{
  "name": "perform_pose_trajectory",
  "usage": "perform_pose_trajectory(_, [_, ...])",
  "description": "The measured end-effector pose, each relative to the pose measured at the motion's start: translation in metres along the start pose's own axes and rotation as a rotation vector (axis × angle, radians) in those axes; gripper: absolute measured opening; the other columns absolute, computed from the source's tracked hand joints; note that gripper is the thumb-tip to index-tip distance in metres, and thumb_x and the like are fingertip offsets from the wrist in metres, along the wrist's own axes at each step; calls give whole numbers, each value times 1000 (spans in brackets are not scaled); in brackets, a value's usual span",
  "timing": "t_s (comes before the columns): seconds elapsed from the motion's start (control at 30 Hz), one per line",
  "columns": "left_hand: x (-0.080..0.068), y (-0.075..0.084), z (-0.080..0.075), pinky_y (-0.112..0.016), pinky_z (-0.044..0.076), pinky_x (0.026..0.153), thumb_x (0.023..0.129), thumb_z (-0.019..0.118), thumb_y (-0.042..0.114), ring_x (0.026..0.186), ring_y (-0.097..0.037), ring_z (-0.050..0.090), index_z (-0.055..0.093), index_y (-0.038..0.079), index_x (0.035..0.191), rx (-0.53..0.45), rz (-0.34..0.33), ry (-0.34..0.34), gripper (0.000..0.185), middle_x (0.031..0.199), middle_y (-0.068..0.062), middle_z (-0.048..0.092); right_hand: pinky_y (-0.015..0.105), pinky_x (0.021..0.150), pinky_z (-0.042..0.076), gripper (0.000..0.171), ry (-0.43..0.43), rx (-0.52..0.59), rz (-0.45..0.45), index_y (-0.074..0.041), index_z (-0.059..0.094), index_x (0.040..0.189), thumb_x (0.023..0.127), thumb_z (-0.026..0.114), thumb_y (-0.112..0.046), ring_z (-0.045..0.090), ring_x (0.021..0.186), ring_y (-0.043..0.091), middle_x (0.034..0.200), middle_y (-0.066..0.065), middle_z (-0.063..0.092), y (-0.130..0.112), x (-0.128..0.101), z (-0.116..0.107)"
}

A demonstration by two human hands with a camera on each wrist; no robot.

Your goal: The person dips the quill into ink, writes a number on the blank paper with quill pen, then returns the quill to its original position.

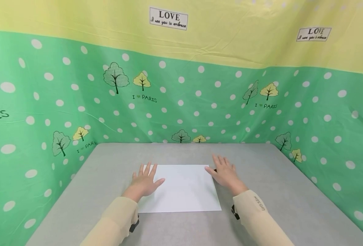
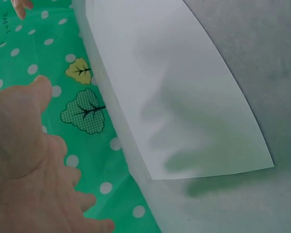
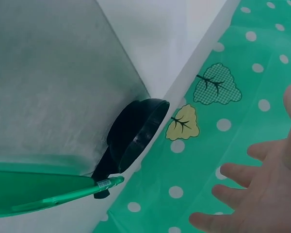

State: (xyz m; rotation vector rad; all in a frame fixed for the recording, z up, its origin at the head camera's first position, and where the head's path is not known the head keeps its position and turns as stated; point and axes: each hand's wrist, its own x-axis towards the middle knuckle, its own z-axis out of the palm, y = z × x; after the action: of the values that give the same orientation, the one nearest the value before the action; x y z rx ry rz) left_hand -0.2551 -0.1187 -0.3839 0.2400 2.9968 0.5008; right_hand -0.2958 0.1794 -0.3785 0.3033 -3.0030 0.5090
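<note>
White paper point(image 1: 181, 188) lies flat on the grey table point(image 1: 286, 191), a single sheet set square to the person, near the middle of the tabletop. Everything else sits around that sheet.

At the sheet's left side the left hand point(image 1: 144, 180) is spread, fingers straight and apart, grasping nothing; from the head view it overlaps the sheet's left edge, though whether the palm presses down or hovers just above I cannot tell. The left wrist view shows the same palm point(image 2: 24, 170) relaxed, with the fingers' shadow falling across the paper point(image 2: 174, 97).

At the sheet's far right corner the right hand point(image 1: 224, 172) is likewise released, fingers extended and splayed, nothing gripped. In the right wrist view its fingertips point(image 3: 262, 194) stand loose and apart.

Just beside that same far right corner a small black object point(image 1: 215, 169) peeks out at the hand's edge; the right wrist view shows it as a black round cup-like thing point(image 3: 136, 133) lying next to the paper point(image 3: 169, 39), with a green pen point(image 3: 72, 196) touching it.

Behind the sheet and on both sides hangs a green polka-dot cloth point(image 1: 199, 102) printed with trees, yellow above.
</note>
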Motion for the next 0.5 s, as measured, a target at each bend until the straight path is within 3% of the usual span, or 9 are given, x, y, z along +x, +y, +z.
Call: perform_pose_trajectory(0.5, [-12,-8,1,-64,10,102,94,40,51,132,-48,6,24,1,144,-43,19,-41,73,148,-25,12,66,99,16,73,-9,4,10,-2,16,146,95,41,-48,15,131,47,144,28,23,14,-3,-4])
